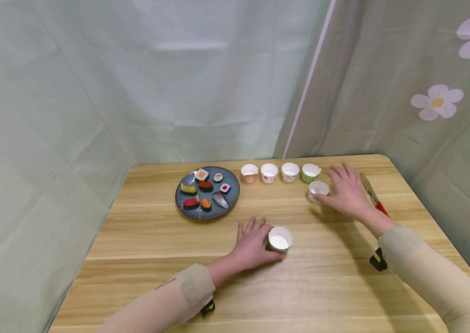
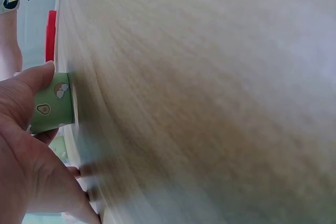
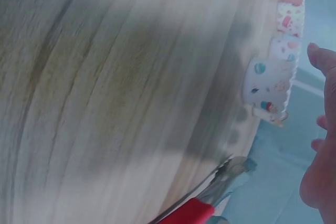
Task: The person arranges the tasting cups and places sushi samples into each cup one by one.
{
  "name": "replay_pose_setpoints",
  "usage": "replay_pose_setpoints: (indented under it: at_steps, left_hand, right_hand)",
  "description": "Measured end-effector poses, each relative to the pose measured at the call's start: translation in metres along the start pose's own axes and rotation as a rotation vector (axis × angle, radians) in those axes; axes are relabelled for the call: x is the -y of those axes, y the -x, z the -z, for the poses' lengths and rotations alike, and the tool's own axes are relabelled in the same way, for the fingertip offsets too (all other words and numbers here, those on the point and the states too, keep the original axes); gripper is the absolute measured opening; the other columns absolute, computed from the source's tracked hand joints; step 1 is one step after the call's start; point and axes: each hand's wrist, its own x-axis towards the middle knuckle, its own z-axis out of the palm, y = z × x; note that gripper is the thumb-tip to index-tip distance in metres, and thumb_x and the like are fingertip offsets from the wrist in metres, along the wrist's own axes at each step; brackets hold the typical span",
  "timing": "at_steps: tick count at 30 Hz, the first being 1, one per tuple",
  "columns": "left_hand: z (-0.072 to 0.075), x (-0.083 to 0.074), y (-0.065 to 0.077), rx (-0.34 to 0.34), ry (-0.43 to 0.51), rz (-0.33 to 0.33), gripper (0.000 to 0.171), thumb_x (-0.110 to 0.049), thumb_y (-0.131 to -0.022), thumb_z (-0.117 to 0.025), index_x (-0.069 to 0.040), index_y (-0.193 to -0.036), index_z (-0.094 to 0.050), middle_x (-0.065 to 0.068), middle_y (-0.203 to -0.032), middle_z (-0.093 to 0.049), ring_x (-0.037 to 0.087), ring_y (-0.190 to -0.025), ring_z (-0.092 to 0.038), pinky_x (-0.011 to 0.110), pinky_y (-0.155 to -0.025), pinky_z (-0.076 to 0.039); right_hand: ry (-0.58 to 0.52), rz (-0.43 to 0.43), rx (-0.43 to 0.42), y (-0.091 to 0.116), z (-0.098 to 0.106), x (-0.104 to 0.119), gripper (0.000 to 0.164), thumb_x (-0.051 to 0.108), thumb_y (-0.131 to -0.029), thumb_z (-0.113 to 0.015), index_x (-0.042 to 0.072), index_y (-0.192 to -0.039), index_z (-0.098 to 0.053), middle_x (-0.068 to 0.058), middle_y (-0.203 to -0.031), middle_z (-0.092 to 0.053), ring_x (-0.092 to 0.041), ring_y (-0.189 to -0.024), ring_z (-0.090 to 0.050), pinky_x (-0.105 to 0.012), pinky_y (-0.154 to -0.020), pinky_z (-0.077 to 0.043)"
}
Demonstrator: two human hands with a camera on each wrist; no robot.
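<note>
My left hand (image 1: 252, 247) holds a green paper baking cup (image 2: 52, 103) with small printed pictures, thumb on one side and fingers on the other. The cup stands upright on the table near the middle. Over at the right back, my right hand (image 1: 348, 192) reaches beside a white patterned baking cup (image 1: 318, 190), thumb close to its rim and fingers spread. In the right wrist view that cup (image 3: 268, 85) stands on the table with a gap to the thumb; whether the hand touches it elsewhere is hidden.
Several patterned baking cups (image 1: 269, 173) form a row along the table's back edge. Left of them, a blue plate (image 1: 211, 215) bears several sushi pieces (image 1: 206, 186). Red-handled metal tongs (image 1: 380, 208) lie right of my right hand. Curtains hang behind the wooden table (image 1: 143, 240).
</note>
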Motion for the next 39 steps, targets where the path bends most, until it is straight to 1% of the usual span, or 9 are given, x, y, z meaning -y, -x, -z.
replay_pose_setpoints:
  at_steps: [2,4,11,16,20,23,30,35,39]
  left_hand:
    - [0.000,0.000,0.000,0.000,-0.001,0.000,0.070,-0.054,-0.073,-0.089,-0.020,-0.129,-0.062,0.017,-0.158,-0.040,0.044,-0.151,-0.022,0.071,-0.118,-0.005]
    - [0.000,0.000,0.000,0.001,-0.001,0.000,0.070,-0.054,-0.073,-0.089,-0.020,-0.129,-0.062,0.017,-0.158,-0.040,0.044,-0.151,-0.022,0.071,-0.118,-0.005]
    - [0.000,0.001,-0.001,-0.004,-0.008,-0.002,0.071,-0.055,-0.074,-0.088,-0.020,-0.129,-0.062,0.017,-0.158,-0.040,0.044,-0.150,-0.022,0.071,-0.118,-0.005]
    - [0.000,0.001,-0.001,-0.007,-0.008,-0.006,0.071,-0.055,-0.073,-0.089,-0.020,-0.129,-0.062,0.017,-0.158,-0.040,0.044,-0.150,-0.022,0.071,-0.118,-0.005]
    - [0.000,0.001,0.000,-0.005,-0.005,-0.006,0.071,-0.054,-0.073,-0.089,-0.019,-0.129,-0.062,0.017,-0.158,-0.040,0.044,-0.151,-0.022,0.071,-0.118,-0.005]
    - [0.000,0.001,0.000,-0.002,-0.001,-0.006,0.071,-0.054,-0.073,-0.088,-0.019,-0.129,-0.062,0.017,-0.158,-0.040,0.044,-0.151,-0.022,0.072,-0.118,-0.005]
    - [0.000,0.000,0.001,-0.004,0.001,-0.013,0.070,-0.054,-0.073,-0.089,-0.019,-0.128,-0.062,0.018,-0.158,-0.041,0.044,-0.150,-0.023,0.072,-0.117,-0.006]
    - [-0.001,0.001,0.001,-0.003,-0.001,-0.014,0.070,-0.054,-0.074,-0.088,-0.019,-0.128,-0.062,0.018,-0.158,-0.041,0.044,-0.150,-0.023,0.072,-0.117,-0.006]
    - [-0.001,0.001,0.000,0.003,0.005,-0.008,0.070,-0.054,-0.074,-0.088,-0.020,-0.129,-0.062,0.017,-0.158,-0.040,0.044,-0.151,-0.022,0.072,-0.117,-0.006]
  right_hand:
    - [0.001,0.023,-0.017,0.000,0.002,0.004,0.088,0.057,-0.082,-0.081,0.004,-0.146,-0.050,-0.025,-0.155,-0.038,-0.047,-0.151,-0.011,-0.074,-0.116,-0.010]
    - [0.006,0.054,-0.034,-0.001,0.004,0.009,0.087,0.055,-0.081,-0.082,0.004,-0.145,-0.052,-0.024,-0.155,-0.039,-0.046,-0.151,-0.013,-0.073,-0.116,-0.011]
    - [0.000,0.162,-0.051,0.001,0.008,0.027,0.083,0.049,-0.082,-0.082,0.004,-0.146,-0.052,-0.023,-0.154,-0.041,-0.046,-0.150,-0.015,-0.059,-0.123,-0.005]
    - [-0.023,0.191,-0.046,0.002,0.006,0.035,0.081,0.047,-0.081,-0.084,0.007,-0.145,-0.053,-0.018,-0.156,-0.039,-0.042,-0.152,-0.015,-0.062,-0.122,-0.010]
    - [-0.030,0.229,-0.049,0.005,0.007,0.043,0.082,0.049,-0.080,-0.084,0.009,-0.145,-0.054,-0.016,-0.158,-0.039,-0.040,-0.152,-0.016,-0.066,-0.119,-0.015]
    - [-0.032,0.262,-0.052,0.008,0.007,0.050,0.083,0.050,-0.080,-0.084,0.010,-0.146,-0.054,-0.014,-0.158,-0.039,-0.039,-0.152,-0.016,-0.066,-0.118,-0.016]
    - [-0.061,0.307,-0.009,0.016,0.009,0.066,0.086,0.054,-0.081,-0.083,0.012,-0.150,-0.051,-0.012,-0.160,-0.038,-0.036,-0.154,-0.013,-0.069,-0.118,-0.016]
    - [-0.075,0.347,0.047,0.023,0.009,0.079,0.088,0.063,-0.082,-0.076,0.015,-0.151,-0.050,-0.011,-0.162,-0.036,-0.036,-0.154,-0.013,-0.070,-0.117,-0.018]
    - [-0.065,0.374,0.103,0.029,0.005,0.087,0.090,0.072,-0.082,-0.071,0.019,-0.151,-0.050,-0.007,-0.163,-0.034,-0.035,-0.155,-0.011,-0.068,-0.118,-0.020]
